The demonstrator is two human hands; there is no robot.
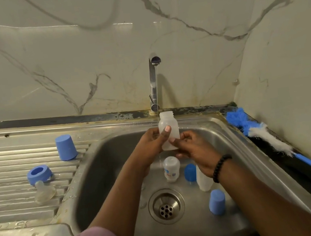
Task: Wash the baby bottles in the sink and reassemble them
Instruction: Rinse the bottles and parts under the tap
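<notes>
Both hands clasped around one translucent bottle, left hand and right hand gripping it upright over the sink, below the faucet.

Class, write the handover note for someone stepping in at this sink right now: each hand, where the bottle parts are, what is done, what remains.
Left hand and right hand both grip one open, capless bottle upright over the sink, below the tap.
In the basin: a printed bottle, another clear bottle, two blue caps.
On the drainboard: a blue cap, a blue collar ring, a clear teat.
Bottle brush lies on the right ledge.
Done: bottles taken apart.
Left: finish washing, then reassemble all.
</notes>
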